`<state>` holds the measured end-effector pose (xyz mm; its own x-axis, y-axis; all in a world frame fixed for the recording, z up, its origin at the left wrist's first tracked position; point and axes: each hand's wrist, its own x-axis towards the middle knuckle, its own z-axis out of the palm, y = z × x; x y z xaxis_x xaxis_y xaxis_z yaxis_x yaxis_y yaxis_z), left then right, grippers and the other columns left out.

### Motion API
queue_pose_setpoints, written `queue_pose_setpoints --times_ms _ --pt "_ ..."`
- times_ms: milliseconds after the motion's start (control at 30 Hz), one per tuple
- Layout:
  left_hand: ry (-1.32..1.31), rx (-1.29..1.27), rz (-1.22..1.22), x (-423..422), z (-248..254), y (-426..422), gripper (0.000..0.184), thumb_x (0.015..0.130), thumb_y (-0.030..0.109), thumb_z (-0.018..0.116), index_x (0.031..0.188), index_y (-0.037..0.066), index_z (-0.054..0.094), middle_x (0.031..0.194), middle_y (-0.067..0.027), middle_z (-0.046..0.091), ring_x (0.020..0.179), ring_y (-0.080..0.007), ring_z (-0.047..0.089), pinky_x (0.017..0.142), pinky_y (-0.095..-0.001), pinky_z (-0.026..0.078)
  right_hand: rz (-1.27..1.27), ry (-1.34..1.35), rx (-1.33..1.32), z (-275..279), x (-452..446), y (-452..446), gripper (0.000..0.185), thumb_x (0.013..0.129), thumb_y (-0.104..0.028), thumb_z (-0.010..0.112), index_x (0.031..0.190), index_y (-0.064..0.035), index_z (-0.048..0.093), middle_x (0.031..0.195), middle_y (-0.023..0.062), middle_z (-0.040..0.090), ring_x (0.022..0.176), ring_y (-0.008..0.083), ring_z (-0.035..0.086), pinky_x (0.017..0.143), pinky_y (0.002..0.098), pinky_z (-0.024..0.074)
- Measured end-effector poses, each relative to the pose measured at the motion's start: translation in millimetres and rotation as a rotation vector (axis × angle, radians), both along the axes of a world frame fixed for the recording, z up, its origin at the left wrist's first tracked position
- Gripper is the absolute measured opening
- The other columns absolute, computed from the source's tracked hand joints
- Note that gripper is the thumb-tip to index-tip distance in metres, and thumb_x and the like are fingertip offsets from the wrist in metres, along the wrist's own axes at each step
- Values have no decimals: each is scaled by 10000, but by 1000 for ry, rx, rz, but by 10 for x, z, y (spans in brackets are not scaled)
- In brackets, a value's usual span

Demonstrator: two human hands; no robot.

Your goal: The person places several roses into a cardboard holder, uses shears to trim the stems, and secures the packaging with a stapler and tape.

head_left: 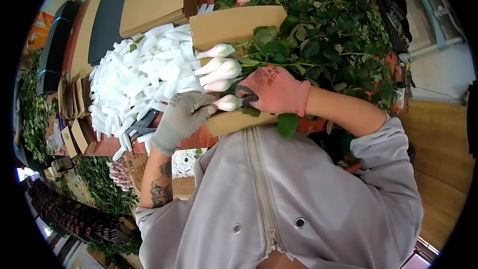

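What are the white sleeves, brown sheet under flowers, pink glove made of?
White sleeves: likely plastic foam, matte; mesh shows where stretched.
Brown sheet: probably cardboard, dull; stiff, straight edges.
Pink glove: maybe knit fabric, matte; close-fitting cuff.

There are two gloved hands (178,118) and five netted rosebuds (226,70) nearby.

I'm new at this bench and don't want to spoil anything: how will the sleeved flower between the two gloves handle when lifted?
The sleeved flower is probably light, being just a small bud in thin-looking netting. It may bruise if squeezed hard, since pink petal colour shows through the mesh. The netted surface likely gives fingers some grip rather than sliding.
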<state>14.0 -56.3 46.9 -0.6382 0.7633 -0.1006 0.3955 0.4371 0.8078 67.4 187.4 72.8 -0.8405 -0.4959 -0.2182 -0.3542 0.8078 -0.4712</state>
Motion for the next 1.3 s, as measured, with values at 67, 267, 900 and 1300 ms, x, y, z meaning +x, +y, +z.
queue_pose_setpoints --times_ms 67,267,900,1300 --pt "-24 16 -25 -15 -89 -27 235 793 165 628 970 12 649 818 -159 628 759 -319 594 696 -385 460 21 130 -43 -162 -19 -3 137 736 -196 573 848 -119 566 797 85 594 804 277 579 725 371 454" --pt "-69 -31 -7 -37 -100 -292 236 791 147 613 975 4 650 813 -153 642 776 -305 613 719 -368 468 27 163 -10 -337 -3 -3 146 718 -137 547 856 -93 572 775 99 598 778 276 591 714 383 461" --pt "449 -126 139 546 190 309 325 794 267 592 1065 91 621 999 -78 587 897 -277 547 746 -403 419 -131 392 226 49 -145 32 520 777 -352 604 1231 -118 502 1143 85 567 1060 239 524 930 364 386" --pt "493 -212 254 690 189 355 305 761 250 614 1041 132 627 947 -51 556 893 -251 540 736 -387 423 -21 94 235 -65 -124 -93 520 793 -322 580 1259 -122 466 1072 94 612 946 274 586 838 393 438"
